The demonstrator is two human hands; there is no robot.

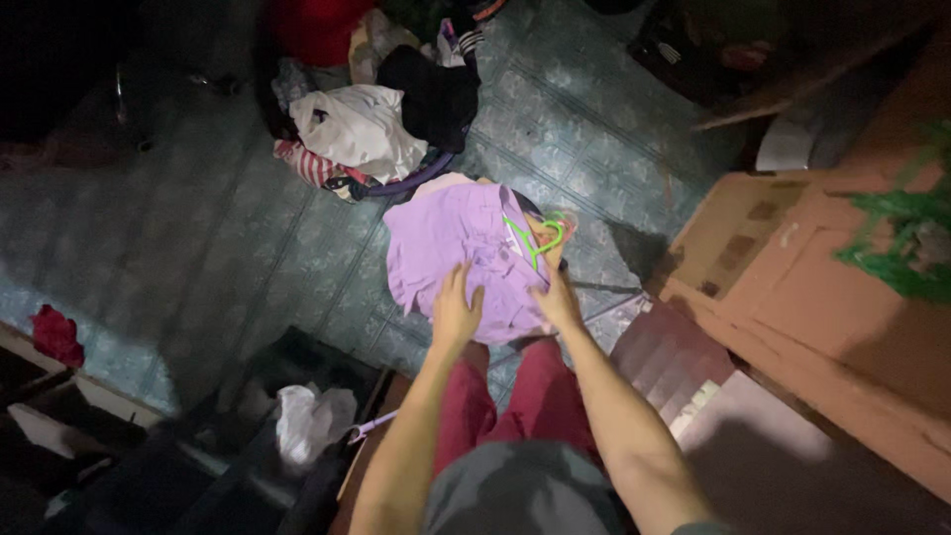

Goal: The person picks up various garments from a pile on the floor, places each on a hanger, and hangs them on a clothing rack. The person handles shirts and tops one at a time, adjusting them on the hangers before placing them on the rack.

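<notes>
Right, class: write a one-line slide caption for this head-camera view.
Two bare hands, left hand and right hand, hold a purple garment with a green hanger above a tiled floor.

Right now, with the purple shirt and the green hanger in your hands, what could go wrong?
The green hanger sits only partly inside the purple shirt, so it might slip out or snag the cloth. The shirt hangs low from the left hand and right hand, so it could brush the tiled floor. The room is dim, and the pile of clothes lies close enough to trip on.
</notes>
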